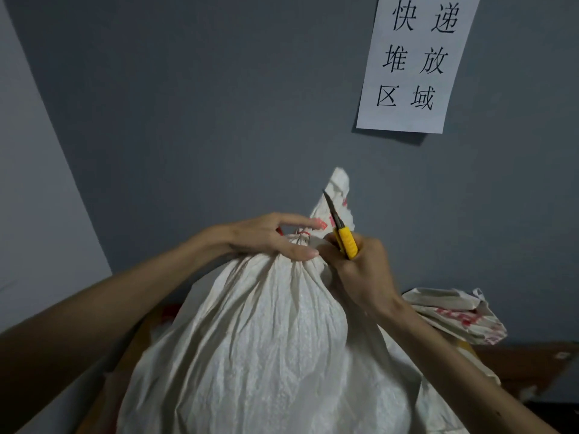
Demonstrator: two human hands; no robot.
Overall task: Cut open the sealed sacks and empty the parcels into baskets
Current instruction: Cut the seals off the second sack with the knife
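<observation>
While the left hand [269, 238] clasps the tied neck of the white sack [266, 339] in front, right hand [363, 274] wrapped around a yellow utility knife [347, 242], blade raised beside the knot

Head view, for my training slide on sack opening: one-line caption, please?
Left hand grips the tied neck of a white sack while the right hand holds a yellow utility knife, blade out.

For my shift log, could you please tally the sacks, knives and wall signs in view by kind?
White sacks: 2, the tied sack held by the left hand and a crumpled sack at right.
Utility knives: 1, the yellow knife in the right hand.
Wall signs: 1, the paper sign.
Total: 4.
</observation>
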